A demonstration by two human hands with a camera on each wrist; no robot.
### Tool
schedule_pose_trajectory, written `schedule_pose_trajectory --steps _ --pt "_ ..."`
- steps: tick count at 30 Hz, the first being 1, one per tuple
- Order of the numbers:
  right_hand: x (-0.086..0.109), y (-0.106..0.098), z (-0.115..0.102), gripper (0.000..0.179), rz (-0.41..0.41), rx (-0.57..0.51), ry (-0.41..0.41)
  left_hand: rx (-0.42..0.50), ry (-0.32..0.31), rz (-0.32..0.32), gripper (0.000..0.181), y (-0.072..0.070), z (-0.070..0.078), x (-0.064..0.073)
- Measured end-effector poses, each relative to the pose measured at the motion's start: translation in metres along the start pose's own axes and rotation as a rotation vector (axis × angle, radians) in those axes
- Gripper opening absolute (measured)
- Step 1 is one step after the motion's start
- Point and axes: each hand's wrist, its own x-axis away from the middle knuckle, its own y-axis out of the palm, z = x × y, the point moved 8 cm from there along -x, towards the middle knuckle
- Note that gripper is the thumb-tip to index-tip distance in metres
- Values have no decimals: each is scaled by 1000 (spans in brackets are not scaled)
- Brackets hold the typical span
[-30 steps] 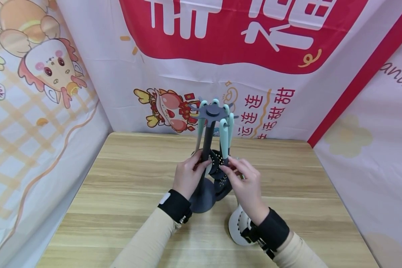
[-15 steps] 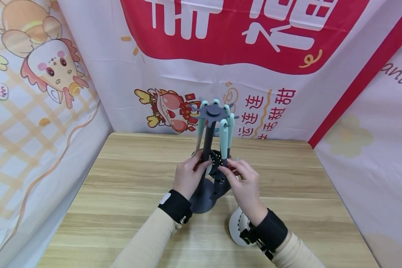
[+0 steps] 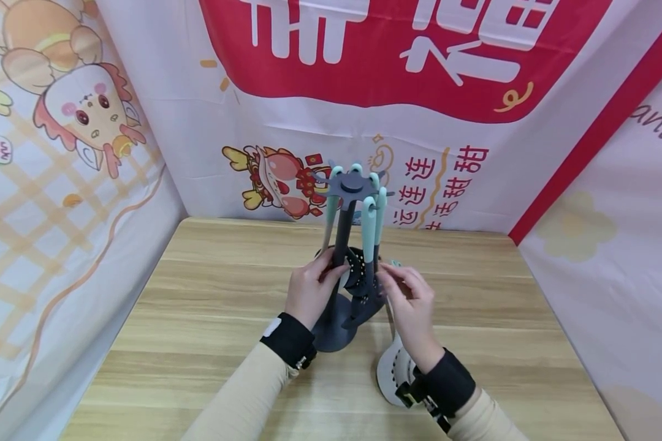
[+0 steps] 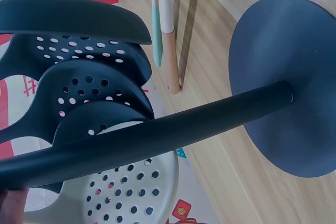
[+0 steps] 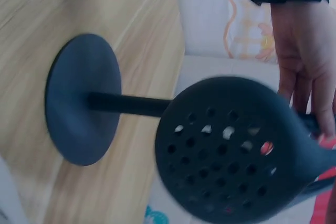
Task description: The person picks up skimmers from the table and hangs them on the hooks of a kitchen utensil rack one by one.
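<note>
A dark grey utensil stand (image 3: 344, 229) stands upright on the table, several mint-handled utensils hanging from its hooked top (image 3: 352, 182). My left hand (image 3: 308, 291) grips the pole about midway; its fingers also show in the right wrist view. In front hangs a dark skimmer (image 5: 220, 145), its round head full of holes, its mint handle (image 3: 369, 226) at the top hook. My right hand (image 3: 410, 303) is just right of the skimmer's neck, thumb and fingers bent, fingertips beside it. Other dark utensils (image 4: 100, 87) and a white skimmer (image 4: 126, 192) hang around the pole.
The stand's round base (image 3: 333, 334) rests on the wooden table (image 3: 209, 343). A white perforated utensil (image 3: 388, 373) lies beneath my right wrist, its handle pointing away. Printed cloth (image 3: 287, 116) hangs behind the table and at both sides.
My right hand has slipped off the skimmer's neck and moved slightly right. The skimmer has turned a little, its neck now uncovered. My left hand stays on the pole.
</note>
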Motion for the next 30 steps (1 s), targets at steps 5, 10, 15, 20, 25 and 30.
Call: schedule_pose_trajectory --steps 5,10,15,20,25,30 --pt "-1 -20 30 19 90 26 116 12 -7 -1 28 0 0 -1" --pt "7 -34 65 25 110 66 313 13 -6 0 28 0 -1 -1" --pt "14 -43 85 28 101 154 420 17 -16 -9 28 1 -1 -2" --pt "20 -54 103 29 98 265 431 19 -14 -3 26 1 -1 -1" --pt "26 -61 115 27 95 350 466 28 -7 6 23 0 -1 -1" --pt "31 -64 126 28 71 427 494 31 -7 1 23 0 -1 -1"
